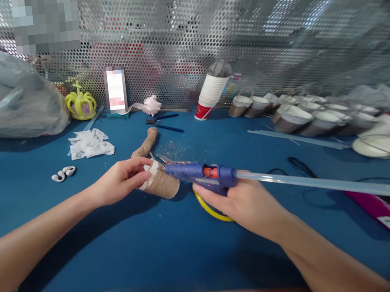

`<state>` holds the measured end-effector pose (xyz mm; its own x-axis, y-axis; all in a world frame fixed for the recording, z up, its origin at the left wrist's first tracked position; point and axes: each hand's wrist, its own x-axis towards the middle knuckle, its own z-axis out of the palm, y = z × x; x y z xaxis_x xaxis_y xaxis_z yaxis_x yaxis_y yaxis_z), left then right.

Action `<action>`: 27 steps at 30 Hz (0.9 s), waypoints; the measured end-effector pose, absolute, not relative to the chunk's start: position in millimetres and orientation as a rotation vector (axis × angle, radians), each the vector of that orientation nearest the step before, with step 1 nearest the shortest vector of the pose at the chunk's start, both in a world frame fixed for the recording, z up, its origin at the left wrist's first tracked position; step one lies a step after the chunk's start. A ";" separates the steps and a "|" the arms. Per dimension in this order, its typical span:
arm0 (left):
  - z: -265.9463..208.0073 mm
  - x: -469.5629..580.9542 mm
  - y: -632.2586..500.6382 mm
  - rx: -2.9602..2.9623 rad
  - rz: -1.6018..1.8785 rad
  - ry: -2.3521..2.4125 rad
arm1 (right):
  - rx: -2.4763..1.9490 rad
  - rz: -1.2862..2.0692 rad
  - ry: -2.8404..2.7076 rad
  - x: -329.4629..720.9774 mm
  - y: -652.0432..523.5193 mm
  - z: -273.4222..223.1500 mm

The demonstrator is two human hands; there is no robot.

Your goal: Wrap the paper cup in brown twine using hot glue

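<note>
My left hand [128, 178] is closed on the white-edged end of a twine-wrapped paper cup [165, 182], which lies tilted on its side just above the table. In my right hand [244, 201] is a blue glue gun [192, 172], with a long clear glue stick [317, 183] sticking out of its back. The gun's nozzle points left and meets the cup near its white edge; whether glue is coming out I cannot tell. Behind the cup lies a roll of brown twine [146, 143]. Yellow-handled scissors [208, 208] lie partly hidden beneath the gun and my right hand.
Pliers [166, 123], white lace [91, 144] and white earbuds [63, 173] lie on the blue table [140, 258]. Stacked paper cups [213, 90] lean at the back. Several wrapped cups [291, 118], glue sticks [299, 139] and a purple power strip [386, 214] are on the right.
</note>
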<state>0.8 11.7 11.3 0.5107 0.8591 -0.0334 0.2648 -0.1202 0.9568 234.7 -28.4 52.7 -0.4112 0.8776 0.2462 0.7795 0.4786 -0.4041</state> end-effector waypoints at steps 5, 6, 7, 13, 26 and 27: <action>11.8 0.7 11.8 1.679 0.667 0.964 | -1.330 0.302 -2.336 236.1 -27.1 49.7; 11.9 0.7 11.8 1.682 0.668 0.966 | -1.332 0.307 -2.313 236.1 -26.4 49.3; 12.0 0.7 11.8 1.685 0.670 0.969 | -1.346 0.324 -2.280 236.0 -25.4 48.8; 10.9 0.1 11.3 1.675 0.663 0.991 | -1.458 0.401 -2.176 235.1 -19.6 47.4; 11.5 1.1 11.9 1.659 0.669 0.967 | -1.342 0.342 -2.277 237.0 -28.1 46.6; 11.2 1.1 12.0 1.655 0.672 0.963 | -1.339 0.324 -2.283 236.9 -28.3 46.7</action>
